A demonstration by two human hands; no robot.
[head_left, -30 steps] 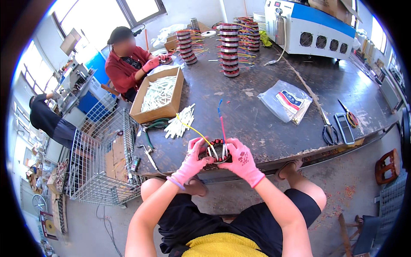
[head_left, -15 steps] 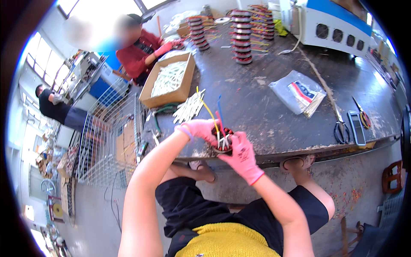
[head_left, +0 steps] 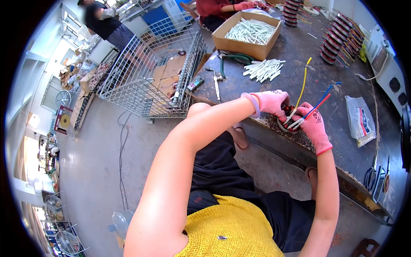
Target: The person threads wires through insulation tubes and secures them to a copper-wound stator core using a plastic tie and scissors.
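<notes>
My gloved left hand (head_left: 274, 104) and gloved right hand (head_left: 314, 126) close on a small round wound motor stator (head_left: 286, 127) at the table's near edge. The left fingers grip its far-left side. On the right, my thumb and fingers press by the white sleeves (head_left: 293, 121) at the wire bases. A yellow wire (head_left: 304, 81) stands up from it, while a blue wire (head_left: 326, 94) and a red wire (head_left: 319, 104) slant to the right. The gloves hide part of the stator. Loose white sleeves (head_left: 264, 70) lie in a pile beyond my left hand.
Behind the pile stands a cardboard box (head_left: 244, 46) of white sleeves. Green-handled pliers (head_left: 237, 58) and a thin metal tool (head_left: 216, 85) lie left. Stators are stacked (head_left: 338, 38) at the back. A plastic bag (head_left: 360, 122) and scissors (head_left: 370, 177) are right; a wire cage (head_left: 145, 81) stands left.
The view has swung to the left, so the table and my hands appear farther right. Both hands still hold the stator; its blue and red wires now lean right.
</notes>
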